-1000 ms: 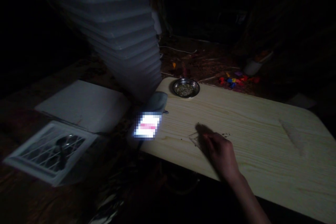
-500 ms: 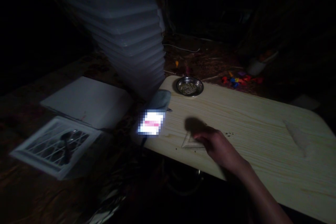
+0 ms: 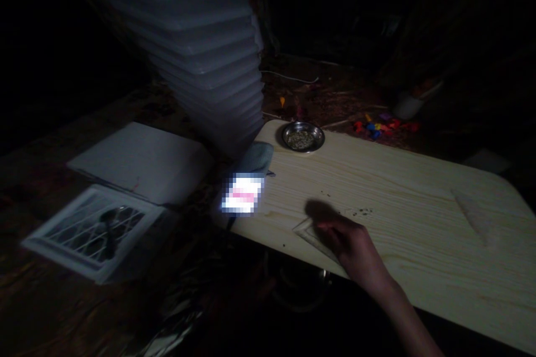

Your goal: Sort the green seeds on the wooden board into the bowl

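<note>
My right hand [image 3: 354,242] is low over the front edge of the wood-grain table [image 3: 402,178], fingers curled and pressed together on a pale, flat piece with a pointed corner [image 3: 305,228]. Whether this piece is cloth, paper or plastic I cannot make out. Small dark crumbs [image 3: 363,212] lie on the tabletop just beyond the hand, with a few more scattered nearby. Below the table edge, a faint shape that may be my left hand [image 3: 262,284] is lost in the dark; its fingers do not show. Beside it is the dim rim of a round bowl [image 3: 305,307].
A metal bowl [image 3: 304,138] with small pale-green bits stands at the table's far left corner. A lit phone screen [image 3: 243,194] and a grey cloth item [image 3: 259,157] lie at the left edge. A white lattice-topped box [image 3: 62,234] and colourful toys [image 3: 383,127] are on the floor.
My right hand has shifted slightly right and nearer to me, and the pale piece has turned along the table edge. More dark crumbs show beyond the hand.
</note>
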### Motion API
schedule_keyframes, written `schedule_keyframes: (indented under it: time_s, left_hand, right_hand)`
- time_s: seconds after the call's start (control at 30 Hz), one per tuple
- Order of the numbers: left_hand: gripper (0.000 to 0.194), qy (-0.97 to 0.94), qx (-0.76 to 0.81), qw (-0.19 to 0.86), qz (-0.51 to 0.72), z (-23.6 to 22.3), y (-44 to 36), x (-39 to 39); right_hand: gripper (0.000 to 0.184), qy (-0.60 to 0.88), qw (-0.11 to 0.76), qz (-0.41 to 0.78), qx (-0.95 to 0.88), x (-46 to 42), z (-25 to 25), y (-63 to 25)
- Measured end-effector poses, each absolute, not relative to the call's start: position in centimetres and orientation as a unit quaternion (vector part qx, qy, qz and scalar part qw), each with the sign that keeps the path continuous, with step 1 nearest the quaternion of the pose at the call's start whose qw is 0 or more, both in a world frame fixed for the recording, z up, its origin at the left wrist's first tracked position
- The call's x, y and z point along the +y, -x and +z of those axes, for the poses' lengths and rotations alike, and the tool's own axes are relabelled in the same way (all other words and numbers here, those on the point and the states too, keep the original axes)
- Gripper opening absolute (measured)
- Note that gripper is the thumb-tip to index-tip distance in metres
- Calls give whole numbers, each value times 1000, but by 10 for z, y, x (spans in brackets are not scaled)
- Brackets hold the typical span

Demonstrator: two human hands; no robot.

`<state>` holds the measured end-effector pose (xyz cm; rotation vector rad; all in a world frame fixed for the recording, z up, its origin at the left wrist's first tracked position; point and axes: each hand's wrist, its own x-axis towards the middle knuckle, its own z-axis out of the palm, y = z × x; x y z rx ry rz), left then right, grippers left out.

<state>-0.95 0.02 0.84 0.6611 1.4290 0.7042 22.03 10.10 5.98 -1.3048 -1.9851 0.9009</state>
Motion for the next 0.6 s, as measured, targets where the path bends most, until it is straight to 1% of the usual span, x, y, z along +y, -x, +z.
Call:
schedule_keyframes:
  time_s: [0.13,0.3,0.4,0.5,0.6]
  left_hand:
    - [25,-290,626,651,315,9,9,1]
    - [25,-286,619,660,316,12,13,1]
    - [23,-285,616,661,321,10,14,1]
    - [22,-289,616,656,328,8,11,3]
    - [22,-300,618,639,345,6,7,6]
  right_hand:
    - [25,476,310,327,-755,110,61,-197]
    - [37,402,250,358,-805,101,67,-182]
    - [33,422,253,368,-789,111,75,-205]
    - [28,469,288,320,-771,148,84,-238]
    - [31,489,280,259,-785,195,89,-259]
